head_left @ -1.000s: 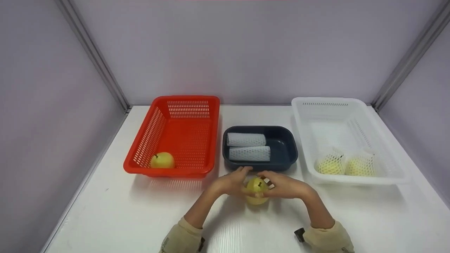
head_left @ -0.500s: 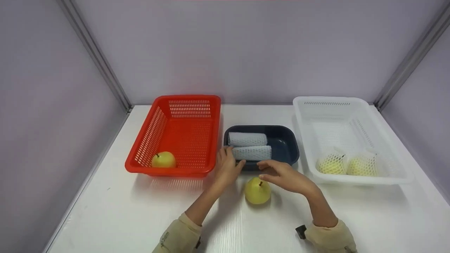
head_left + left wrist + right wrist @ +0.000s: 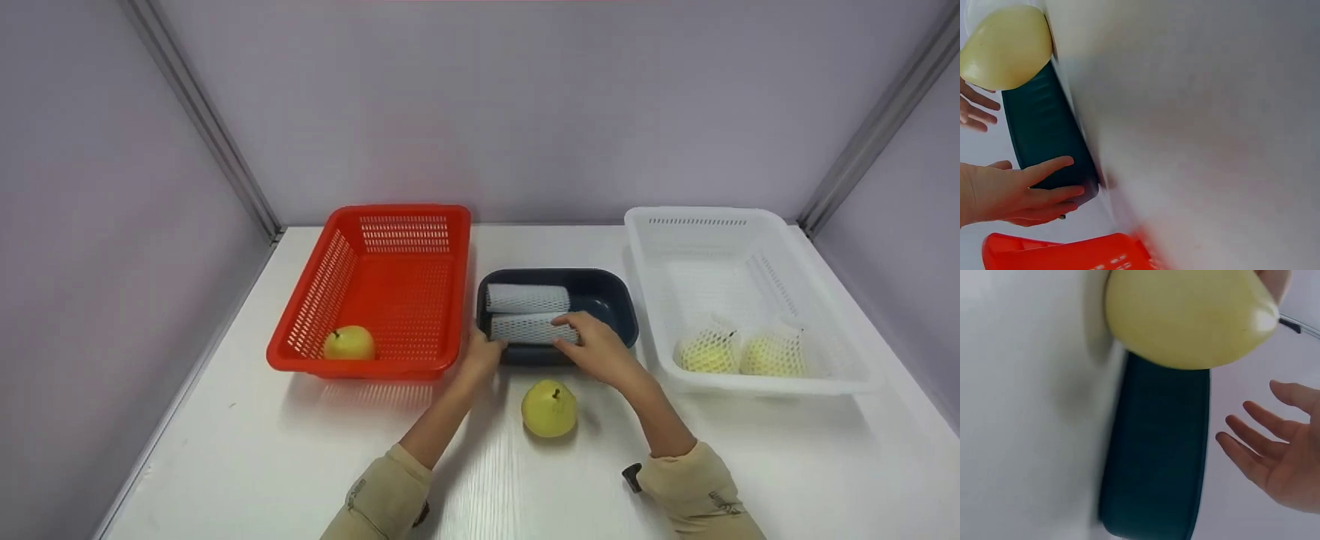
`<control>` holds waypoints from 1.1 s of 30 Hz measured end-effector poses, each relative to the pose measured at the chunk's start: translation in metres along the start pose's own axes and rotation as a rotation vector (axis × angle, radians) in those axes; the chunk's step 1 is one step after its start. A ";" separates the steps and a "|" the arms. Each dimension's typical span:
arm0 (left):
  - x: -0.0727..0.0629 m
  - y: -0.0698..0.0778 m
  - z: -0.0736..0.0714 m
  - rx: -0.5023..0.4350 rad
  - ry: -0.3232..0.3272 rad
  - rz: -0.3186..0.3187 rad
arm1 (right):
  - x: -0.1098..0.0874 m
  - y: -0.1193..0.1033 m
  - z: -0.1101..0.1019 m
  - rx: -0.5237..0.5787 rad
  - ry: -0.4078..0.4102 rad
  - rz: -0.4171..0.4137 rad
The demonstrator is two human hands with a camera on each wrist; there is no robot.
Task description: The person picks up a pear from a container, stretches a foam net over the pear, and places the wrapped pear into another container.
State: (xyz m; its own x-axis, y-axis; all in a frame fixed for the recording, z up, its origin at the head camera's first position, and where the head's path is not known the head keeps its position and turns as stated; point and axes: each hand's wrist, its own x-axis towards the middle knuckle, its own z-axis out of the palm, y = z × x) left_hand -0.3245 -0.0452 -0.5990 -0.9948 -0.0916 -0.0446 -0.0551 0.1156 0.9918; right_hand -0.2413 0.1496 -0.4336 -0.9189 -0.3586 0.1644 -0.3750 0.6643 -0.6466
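A small dark blue plastic tub in the head view holds two white foam net sleeves, the rear sleeve and the front sleeve. My left hand grips the tub's left front corner; the left wrist view shows its fingers against the outside of that corner. Over the right end of the front sleeve is my right hand, thumb and fingers apart; contact with the sleeve cannot be told. A bare yellow pear stands on the table between my forearms, in front of the tub.
To the left stands a red basket with one bare pear. A white basket on the right contains two pears in foam nets, a left one and a right one. Panel walls surround the table.
Both hands have left the pear standing on the table. My left hand has moved forward to the tub's left corner, and my right hand has come forward over the front sleeve.
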 end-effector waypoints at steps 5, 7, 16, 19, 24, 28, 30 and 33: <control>-0.015 0.019 -0.009 -0.127 -0.031 -0.056 | 0.012 0.012 0.008 -0.086 -0.032 0.054; -0.018 0.022 -0.011 -0.170 -0.044 -0.077 | 0.016 0.017 0.010 -0.106 -0.057 0.072; -0.040 0.062 -0.012 -0.286 -0.036 -0.191 | 0.035 0.034 0.018 -0.154 -0.129 0.113; -0.034 0.051 -0.012 -0.285 -0.035 -0.179 | 0.039 0.036 0.018 -0.138 -0.144 0.158; -0.046 0.072 -0.014 -0.247 -0.015 -0.202 | 0.043 0.038 0.019 -0.140 -0.125 0.197; -0.054 0.084 -0.016 -0.240 -0.022 -0.193 | 0.044 0.040 0.020 -0.157 -0.086 0.232; -0.054 0.083 -0.017 -0.226 -0.028 -0.191 | 0.044 0.041 0.020 -0.157 -0.084 0.243; -0.054 0.082 -0.017 -0.197 -0.041 -0.195 | 0.044 0.043 0.020 -0.139 -0.110 0.247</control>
State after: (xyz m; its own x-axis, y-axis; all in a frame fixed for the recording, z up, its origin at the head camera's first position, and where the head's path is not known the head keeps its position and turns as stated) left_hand -0.2735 -0.0473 -0.5137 -0.9699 -0.0523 -0.2379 -0.2323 -0.0957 0.9679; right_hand -0.2951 0.1497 -0.4688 -0.9684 -0.2388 -0.0713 -0.1622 0.8210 -0.5474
